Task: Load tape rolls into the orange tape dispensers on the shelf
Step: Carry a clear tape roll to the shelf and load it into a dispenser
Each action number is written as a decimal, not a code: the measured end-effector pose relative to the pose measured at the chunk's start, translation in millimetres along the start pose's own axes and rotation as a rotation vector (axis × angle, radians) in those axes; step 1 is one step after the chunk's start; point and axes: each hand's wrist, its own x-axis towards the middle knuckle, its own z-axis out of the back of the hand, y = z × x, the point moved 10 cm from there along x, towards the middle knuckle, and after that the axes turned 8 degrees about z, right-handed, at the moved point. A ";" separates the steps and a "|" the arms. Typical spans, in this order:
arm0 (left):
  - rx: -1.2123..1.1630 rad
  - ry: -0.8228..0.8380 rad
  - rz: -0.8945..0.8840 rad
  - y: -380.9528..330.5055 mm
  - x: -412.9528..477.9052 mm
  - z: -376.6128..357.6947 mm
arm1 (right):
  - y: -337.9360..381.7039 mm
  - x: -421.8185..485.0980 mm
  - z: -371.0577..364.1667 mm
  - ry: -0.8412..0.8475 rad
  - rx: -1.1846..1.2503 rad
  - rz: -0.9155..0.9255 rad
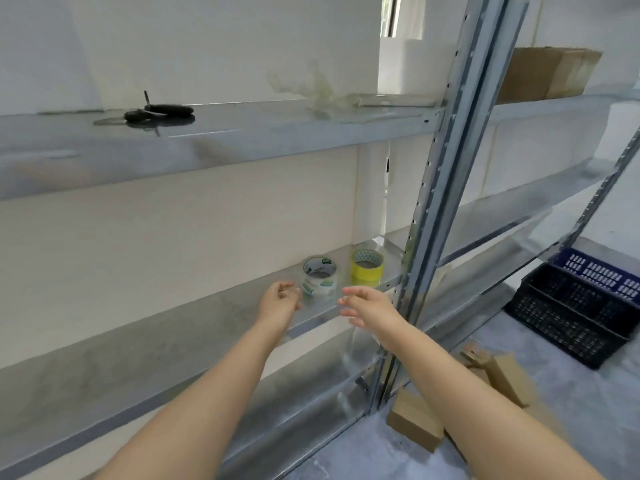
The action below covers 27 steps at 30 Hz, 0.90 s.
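Note:
Two tape rolls stand on the middle metal shelf (207, 317) near its right end: a clear roll with a white and green core (319, 276) and a yellow roll (367, 265) to its right. My left hand (280, 301) hovers just left of the clear roll, its fingers loosely curled and holding nothing. On the near right of that roll is my right hand (367, 304), fingers spread and relaxed, also holding nothing. Neither hand touches a roll. No orange tape dispenser is in view.
Dark-handled tools (157, 112) and crumpled clear plastic (311, 88) lie on the upper shelf. A grey slotted upright (446, 188) stands right of the rolls. Cardboard boxes (415, 422) sit on the floor, and dark crates (575, 306) at the right.

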 end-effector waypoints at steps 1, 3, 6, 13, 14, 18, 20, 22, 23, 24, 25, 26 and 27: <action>0.008 -0.017 0.010 -0.6 12.9 -4.4 | -1.2 16.5 0.6 0.012 -0.024 -0.008; 0.070 -0.048 0.048 0.0 37.3 -12.3 | -3.0 49.1 1.3 0.054 -0.108 -0.012; 0.130 -0.103 0.098 0.1 70.9 -22.6 | 2.2 102.1 4.2 0.160 -0.330 0.060; 0.312 -0.083 0.156 25.0 112.4 -54.4 | -13.9 173.5 -18.6 0.436 -0.696 0.258; 0.256 -0.069 0.196 32.5 115.1 -58.6 | -24.0 176.5 -24.7 0.478 -0.696 0.247; 0.242 -0.079 0.200 34.9 122.0 -69.4 | -46.3 191.1 -34.6 0.427 -0.657 0.228; 0.275 -0.148 0.142 23.6 121.6 -65.1 | -43.4 198.5 -34.5 0.347 -0.710 0.275; 0.220 -0.198 0.119 19.7 119.0 -54.3 | -35.6 200.3 -41.7 0.325 -0.705 0.328; 0.178 -0.211 0.119 19.5 117.2 -45.2 | -27.9 199.8 -48.2 0.321 -0.692 0.369; 0.146 -0.223 0.118 18.8 115.8 -34.1 | -17.7 198.5 -55.7 0.317 -0.683 0.416; 0.133 -0.242 0.115 17.6 112.5 -19.7 | -6.3 195.6 -66.4 0.325 -0.676 0.463; 0.135 -0.267 0.113 16.6 108.3 -3.5 | 3.7 191.5 -79.0 0.347 -0.667 0.497; 0.141 -0.297 0.113 15.7 102.3 12.4 | 12.6 185.5 -92.4 0.376 -0.657 0.525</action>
